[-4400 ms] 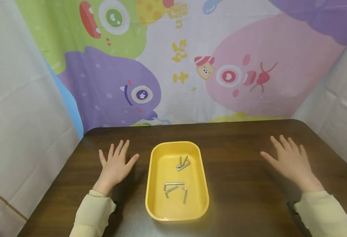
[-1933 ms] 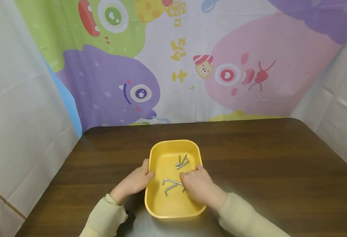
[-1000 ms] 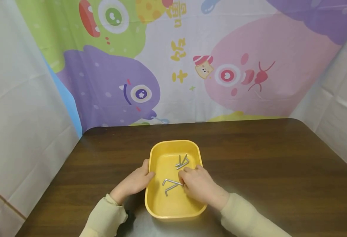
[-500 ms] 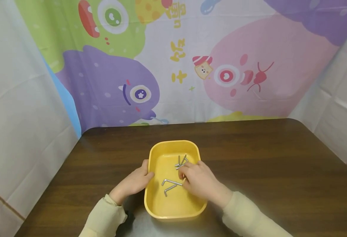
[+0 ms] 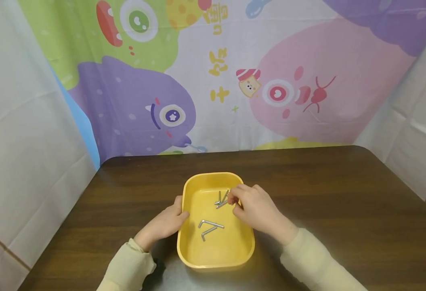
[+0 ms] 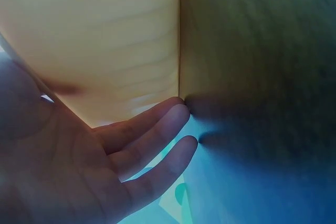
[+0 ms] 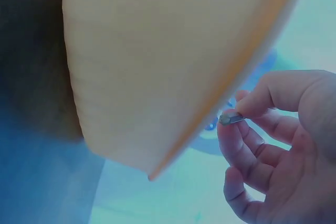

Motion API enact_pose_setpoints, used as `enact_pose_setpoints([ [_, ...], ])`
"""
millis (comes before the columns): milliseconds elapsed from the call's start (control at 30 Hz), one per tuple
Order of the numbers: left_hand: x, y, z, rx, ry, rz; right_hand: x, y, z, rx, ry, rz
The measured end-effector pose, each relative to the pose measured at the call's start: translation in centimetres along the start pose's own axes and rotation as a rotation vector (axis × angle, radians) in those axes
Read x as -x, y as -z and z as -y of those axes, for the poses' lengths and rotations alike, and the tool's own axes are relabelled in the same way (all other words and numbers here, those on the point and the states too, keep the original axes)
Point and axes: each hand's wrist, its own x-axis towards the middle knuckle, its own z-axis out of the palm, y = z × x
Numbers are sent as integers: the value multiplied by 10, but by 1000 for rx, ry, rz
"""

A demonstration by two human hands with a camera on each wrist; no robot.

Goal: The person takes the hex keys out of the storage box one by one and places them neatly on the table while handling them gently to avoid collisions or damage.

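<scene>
A yellow plastic bin stands on the table with several silver hex keys in it. Two hex keys lie together near its middle, and a small cluster of hex keys lies toward the far right. My left hand grips the left wall, thumb over the rim; in the left wrist view the fingers lie against the outside. Raised over the right rim, my right hand pinches one hex key between thumb and fingers. Most of that key is hidden by the hand.
The bin rests on a dark wood-grain table. Behind the table hangs a cartoon-printed cloth, and pale cloth walls stand at both sides.
From flat on the table, both hands came to the bin; the left took its wall. The right reached inside, took the nearer-right hex key and now lifts it up toward the right rim.
</scene>
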Motion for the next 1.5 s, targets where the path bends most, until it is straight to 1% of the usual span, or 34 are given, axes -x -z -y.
enact_pose_setpoints([
  [333,0,0,1,-10,3,-14,-3,12,-15,-31,-52,-39],
  [467,-1,-1,1,-10,2,-10,-2,15,-20,-39,-81,-35],
  [900,0,-1,2,-3,-5,-3,-3,21,-29,-52,-152,18],
  [1100,-2,1,3,8,-3,11,-2,23,-35,-80,-175,65],
  [1267,-2,2,3,13,-4,10,0,21,-44,-114,-182,83],
  [1333,-3,2,3,20,0,8,1,20,-47,-123,-190,100],
  [1500,-2,4,2,63,24,2,4,12,-55,-143,-221,174],
])
